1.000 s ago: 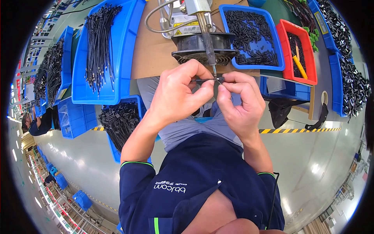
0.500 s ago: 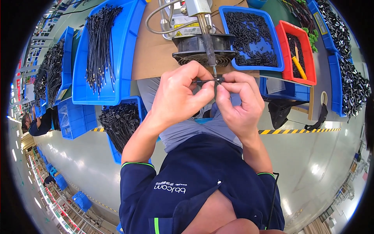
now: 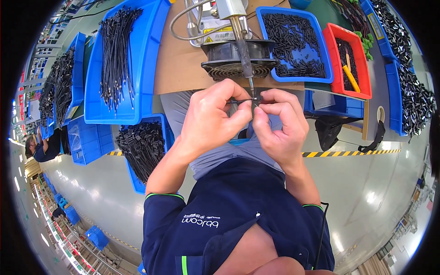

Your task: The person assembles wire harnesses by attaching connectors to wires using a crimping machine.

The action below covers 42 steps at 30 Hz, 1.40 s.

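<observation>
My left hand is closed in a pinch on a thin black cable, whose end points right. Facing it, my right hand is closed on a small black part; a fine wire seems to show by its fingertips, too small to make out surely. Between both hands, the tip of a soldering iron comes down from its stand to where cable and part meet. Whether they touch the tip is hard to see. Right behind the hands, a black fan lies under the iron.
Black cables lie in a long blue tray at left, with a blue bin of black pieces below. Short black tubes fill a blue tray; a red bin beside it holds a yellow-handled tool. Another person is at far left.
Both hands have dropped slightly toward me, and the cable end and small part sit a bit lower against the iron tip. Both grips stay closed.
</observation>
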Each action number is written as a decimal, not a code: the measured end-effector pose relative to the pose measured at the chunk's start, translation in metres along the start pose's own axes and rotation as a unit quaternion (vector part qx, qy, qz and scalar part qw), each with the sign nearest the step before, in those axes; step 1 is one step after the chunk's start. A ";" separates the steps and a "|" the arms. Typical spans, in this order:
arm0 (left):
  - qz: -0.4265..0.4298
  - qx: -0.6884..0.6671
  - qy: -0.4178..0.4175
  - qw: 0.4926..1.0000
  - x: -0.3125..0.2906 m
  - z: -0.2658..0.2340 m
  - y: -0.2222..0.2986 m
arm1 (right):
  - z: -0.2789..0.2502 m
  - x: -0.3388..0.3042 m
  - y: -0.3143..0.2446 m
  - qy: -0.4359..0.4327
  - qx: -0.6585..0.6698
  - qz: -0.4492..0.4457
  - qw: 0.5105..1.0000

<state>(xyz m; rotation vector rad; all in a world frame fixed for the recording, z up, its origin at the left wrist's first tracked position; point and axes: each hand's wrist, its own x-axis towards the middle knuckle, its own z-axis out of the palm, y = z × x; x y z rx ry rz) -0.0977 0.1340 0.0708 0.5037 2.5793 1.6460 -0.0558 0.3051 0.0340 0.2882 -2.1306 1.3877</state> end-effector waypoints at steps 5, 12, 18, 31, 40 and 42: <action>-0.021 -0.029 -0.009 0.999 -0.007 0.001 -0.005 | -0.004 -0.004 -0.004 -0.009 -0.007 0.002 1.000; -0.149 -0.251 -0.073 0.954 -0.017 0.000 -0.010 | -0.025 -0.022 -0.005 0.003 0.182 0.178 0.967; -0.146 -0.279 -0.137 0.939 -0.025 0.006 -0.021 | -0.027 -0.024 -0.008 -0.099 0.240 0.266 0.928; -0.002 0.025 -0.057 0.998 -0.064 -0.008 -0.045 | -0.070 0.067 0.073 -0.055 -0.333 0.019 0.941; -0.197 0.135 0.105 0.965 -0.135 -0.093 -0.093 | -0.072 0.104 0.124 -0.168 -0.461 0.106 0.865; -0.262 0.183 0.164 0.934 -0.154 -0.123 -0.103 | -0.048 0.104 0.130 -0.192 -0.451 0.117 0.863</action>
